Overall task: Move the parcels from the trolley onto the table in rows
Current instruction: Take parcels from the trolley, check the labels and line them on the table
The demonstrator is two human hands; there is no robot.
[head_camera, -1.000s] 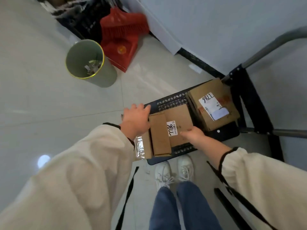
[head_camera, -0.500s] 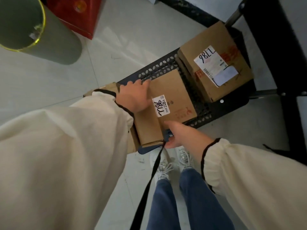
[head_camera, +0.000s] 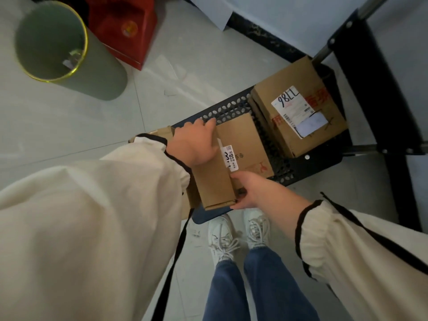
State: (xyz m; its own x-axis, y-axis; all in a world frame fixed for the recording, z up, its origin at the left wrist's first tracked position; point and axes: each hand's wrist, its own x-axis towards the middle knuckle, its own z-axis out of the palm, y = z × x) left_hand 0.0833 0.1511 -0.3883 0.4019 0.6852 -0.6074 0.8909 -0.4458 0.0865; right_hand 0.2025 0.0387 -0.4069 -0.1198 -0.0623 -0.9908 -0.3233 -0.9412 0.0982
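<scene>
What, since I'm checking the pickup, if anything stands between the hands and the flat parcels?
Nothing visible does: the left hand grips the flat parcels at their far edge, the right hand at their near edge.

You're dealing with matt brown cardboard on the flat parcel (head_camera: pixel 243 135) and taller parcel (head_camera: pixel 324 103), a matt, perforated, plastic-looking trolley deck (head_camera: pixel 231 107), smooth, faintly glossy floor tiles (head_camera: pixel 69 126), and your cream cloth sleeve (head_camera: pixel 92 216).

Dim, soft light; wide-angle edge distortion.
</scene>
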